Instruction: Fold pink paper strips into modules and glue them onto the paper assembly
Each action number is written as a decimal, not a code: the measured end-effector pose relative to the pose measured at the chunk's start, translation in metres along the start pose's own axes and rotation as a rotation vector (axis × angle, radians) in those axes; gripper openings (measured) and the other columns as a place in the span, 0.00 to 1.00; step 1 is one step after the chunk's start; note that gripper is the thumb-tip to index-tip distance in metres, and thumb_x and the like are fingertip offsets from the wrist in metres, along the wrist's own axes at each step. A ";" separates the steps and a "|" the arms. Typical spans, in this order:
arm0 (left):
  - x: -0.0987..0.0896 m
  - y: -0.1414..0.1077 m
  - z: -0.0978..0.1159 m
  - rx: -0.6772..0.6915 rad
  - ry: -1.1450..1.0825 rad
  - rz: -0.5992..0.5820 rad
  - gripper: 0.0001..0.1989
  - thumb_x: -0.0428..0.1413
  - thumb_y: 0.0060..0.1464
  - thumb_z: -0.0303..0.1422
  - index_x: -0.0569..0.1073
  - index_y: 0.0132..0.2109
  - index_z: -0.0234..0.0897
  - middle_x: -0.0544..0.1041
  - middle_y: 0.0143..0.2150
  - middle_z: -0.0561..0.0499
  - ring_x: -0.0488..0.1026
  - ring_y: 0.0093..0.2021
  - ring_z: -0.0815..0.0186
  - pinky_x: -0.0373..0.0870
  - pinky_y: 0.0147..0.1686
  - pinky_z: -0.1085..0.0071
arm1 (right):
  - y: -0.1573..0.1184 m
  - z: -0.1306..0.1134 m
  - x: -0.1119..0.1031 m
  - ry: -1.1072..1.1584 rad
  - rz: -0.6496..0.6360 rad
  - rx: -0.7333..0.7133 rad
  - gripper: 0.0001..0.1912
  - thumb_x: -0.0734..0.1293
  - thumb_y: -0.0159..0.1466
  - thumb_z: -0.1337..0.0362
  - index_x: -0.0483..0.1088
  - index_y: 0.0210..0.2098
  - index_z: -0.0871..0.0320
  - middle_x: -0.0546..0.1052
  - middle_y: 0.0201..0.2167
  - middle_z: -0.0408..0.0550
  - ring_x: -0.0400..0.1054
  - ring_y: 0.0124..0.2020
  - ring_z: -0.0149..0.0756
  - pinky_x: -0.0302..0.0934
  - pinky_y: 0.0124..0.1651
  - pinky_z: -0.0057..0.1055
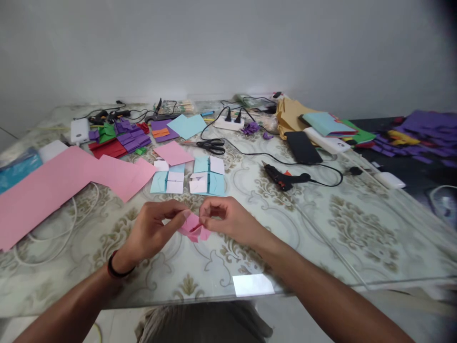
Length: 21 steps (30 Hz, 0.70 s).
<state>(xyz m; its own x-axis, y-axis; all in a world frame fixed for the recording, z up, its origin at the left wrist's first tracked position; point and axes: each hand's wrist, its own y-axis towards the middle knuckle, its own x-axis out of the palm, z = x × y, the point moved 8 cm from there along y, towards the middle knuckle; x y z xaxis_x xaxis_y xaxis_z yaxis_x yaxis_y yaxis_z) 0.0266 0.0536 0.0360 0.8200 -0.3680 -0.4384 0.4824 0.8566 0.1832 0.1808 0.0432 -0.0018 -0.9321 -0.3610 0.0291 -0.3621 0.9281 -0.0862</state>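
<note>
A small folded piece of pink paper is held up between my two hands, just above the near middle of the table. My left hand pinches its left edge between thumb and fingers. On the other side, my right hand grips the right edge the same way. Beyond my hands lie two folded blue-and-white paper pieces, one on the left and one on the right. A pink paper square overlaps the left one.
Pink sheets cover the left side. Black scissors lie behind the folded papers. A glue gun with its cord rests to the right, near a phone. A power strip and purple folded papers sit farther back.
</note>
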 end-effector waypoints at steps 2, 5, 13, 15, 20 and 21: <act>-0.004 0.001 -0.005 -0.032 -0.042 0.029 0.10 0.59 0.66 0.35 0.81 0.38 0.35 0.80 0.30 0.52 0.74 0.29 0.69 0.70 0.30 0.75 | 0.000 0.000 -0.001 -0.003 -0.004 0.004 0.06 0.73 0.57 0.64 0.72 0.29 0.58 0.72 0.26 0.41 0.65 0.30 0.32 0.59 0.37 0.32; -0.005 0.002 -0.010 -0.054 -0.075 0.047 0.10 0.60 0.65 0.36 0.82 0.38 0.36 0.81 0.32 0.51 0.75 0.30 0.68 0.71 0.31 0.74 | 0.000 -0.003 -0.001 0.025 0.008 -0.023 0.08 0.74 0.59 0.61 0.73 0.31 0.58 0.72 0.27 0.41 0.65 0.30 0.32 0.59 0.37 0.31; 0.013 -0.001 -0.016 -0.120 -0.178 -0.069 0.07 0.60 0.64 0.34 0.81 0.40 0.36 0.82 0.34 0.50 0.76 0.33 0.68 0.71 0.34 0.74 | -0.002 -0.010 0.000 -0.083 0.066 -0.121 0.03 0.72 0.60 0.66 0.73 0.30 0.57 0.76 0.29 0.42 0.68 0.32 0.33 0.63 0.40 0.32; 0.018 -0.001 -0.016 -0.147 -0.182 -0.118 0.06 0.60 0.64 0.33 0.79 0.39 0.35 0.81 0.32 0.51 0.76 0.32 0.69 0.72 0.35 0.74 | -0.004 -0.014 0.002 -0.175 0.071 -0.165 0.03 0.71 0.59 0.70 0.73 0.29 0.57 0.76 0.29 0.42 0.68 0.32 0.33 0.63 0.40 0.31; 0.021 0.000 -0.011 -0.148 -0.103 -0.216 0.06 0.61 0.61 0.32 0.77 0.35 0.34 0.78 0.30 0.52 0.74 0.31 0.69 0.71 0.33 0.74 | -0.006 -0.017 0.006 -0.247 0.049 -0.171 0.06 0.71 0.55 0.73 0.72 0.27 0.56 0.74 0.26 0.41 0.66 0.30 0.32 0.61 0.36 0.30; 0.017 0.001 -0.012 -0.152 -0.080 -0.202 0.06 0.61 0.60 0.31 0.77 0.35 0.34 0.79 0.30 0.52 0.74 0.31 0.69 0.71 0.33 0.74 | -0.006 -0.017 0.005 -0.230 0.046 -0.155 0.06 0.71 0.55 0.73 0.72 0.27 0.56 0.74 0.26 0.41 0.66 0.30 0.32 0.61 0.36 0.30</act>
<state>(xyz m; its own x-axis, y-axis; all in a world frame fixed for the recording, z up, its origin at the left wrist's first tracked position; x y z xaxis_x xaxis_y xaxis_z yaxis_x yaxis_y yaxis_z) 0.0373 0.0529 0.0184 0.7363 -0.5597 -0.3803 0.5923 0.8048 -0.0379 0.1787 0.0372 0.0155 -0.9286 -0.3129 -0.1994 -0.3323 0.9404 0.0719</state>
